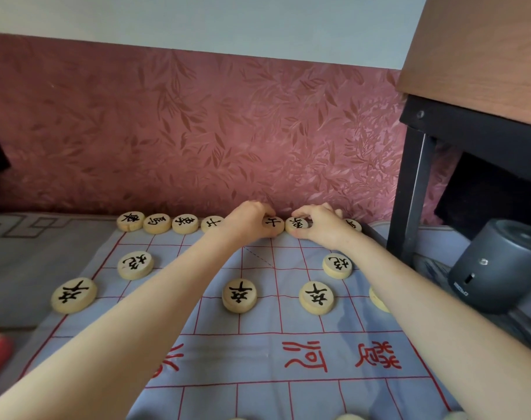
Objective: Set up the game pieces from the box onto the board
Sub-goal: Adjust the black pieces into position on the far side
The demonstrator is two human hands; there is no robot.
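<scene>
Red leaf-patterned wall point(197, 131) seen behind cloth board point(288, 353). At board far edge, back-row piece point(272, 224) is pinched by left hand point(249, 222); neighbour piece point(297, 224) is pinched by right hand point(322, 225). Wooden discs judged light, stiff, smooth; rim best taken between fingertips. Soft cloth may be wrinkled.

Round pale wooden game pieces point(239, 295) with black characters you can count: fourteen
Grey cloth boards point(303, 401) with red grid lines: one
Your hands point(322, 224): two
Dark grey cylindrical devices point(497, 268): one

Both hands point(252, 221) point(322, 225) grip back-row pieces point(272, 224) on the board point(258, 353).
</scene>
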